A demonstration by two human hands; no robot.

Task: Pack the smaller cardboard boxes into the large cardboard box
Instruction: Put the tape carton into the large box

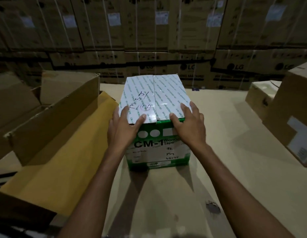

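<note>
CM-1 tape box (155,107), white on its lid and green on its sides, stands upright on the tabletop (223,138), just beside the open flap of the large cardboard box (51,121) on its left. Its near left top corner sits in the left grip (124,125), thumb on the lid, fingers down the side. The right grip (188,124) clasps the near right corner, fingers spread over the lid's edge. Stacked cartons (149,31) stand behind.
</note>
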